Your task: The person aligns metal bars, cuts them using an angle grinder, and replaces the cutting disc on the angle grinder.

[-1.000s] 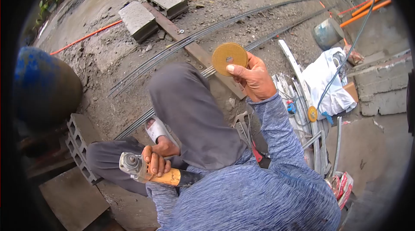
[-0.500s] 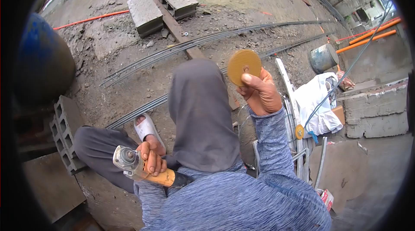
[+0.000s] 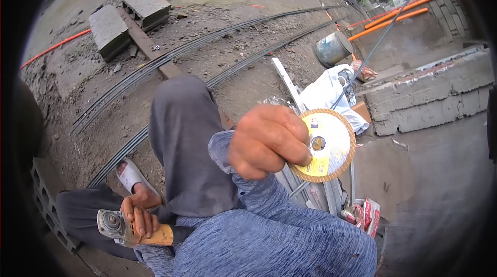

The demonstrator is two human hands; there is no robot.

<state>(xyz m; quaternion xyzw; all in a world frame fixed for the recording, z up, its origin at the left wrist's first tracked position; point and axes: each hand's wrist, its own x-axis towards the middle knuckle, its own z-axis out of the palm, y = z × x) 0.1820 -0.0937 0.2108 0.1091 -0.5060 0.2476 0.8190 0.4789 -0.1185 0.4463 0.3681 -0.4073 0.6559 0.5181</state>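
Observation:
My right hand (image 3: 269, 142) is raised in front of my chest, knuckles toward the camera. It pinches a round cutting disc (image 3: 336, 145) by the side near its centre hole. The disc has a silver and yellow labelled face and a notched golden rim. Low at the left, my left hand (image 3: 140, 218) is wrapped round an angle grinder (image 3: 161, 235) with a yellow-orange body. Its grey gear head points left, and the spindle (image 3: 112, 219) faces up with no disc on it. The grinder is held beside my bent leg.
Long steel bars (image 3: 228, 31) run across the dirt past my knee. Two concrete blocks (image 3: 110, 31) lie at the upper left. A bucket (image 3: 333, 48), a white sack (image 3: 326, 90) and metal profiles (image 3: 287, 83) sit to the right, near a low block wall (image 3: 429, 96).
My right hand has moved down and turned over; the disc shows a labelled face instead of a plain golden-brown one. The view has swung right. The left hand still holds the grinder.

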